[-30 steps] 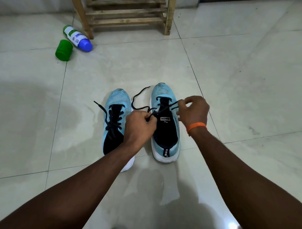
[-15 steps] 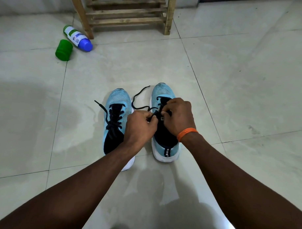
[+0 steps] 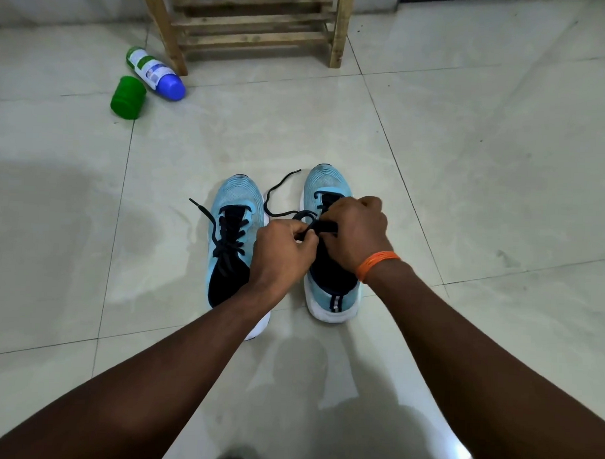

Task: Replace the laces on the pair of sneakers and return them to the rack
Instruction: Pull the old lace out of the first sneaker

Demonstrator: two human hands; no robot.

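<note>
A pale, glossy tiled floor (image 3: 468, 166) with thin dark grout lines fills the frame. Near the centre, two light-blue sneakers stand side by side on it, toes pointing to the top of the frame: one sneaker (image 3: 238, 199) towards the left, the other sneaker (image 3: 325, 185) just right of it. A loose end of black lace (image 3: 278, 194) trails onto the tile between them. At upper centre, the legs of a wooden rack (image 3: 253, 21) rest on the floor. At upper left, a white bottle (image 3: 155, 73) with a blue end lies on its side, a green cap (image 3: 128, 98) just beside it.
</note>
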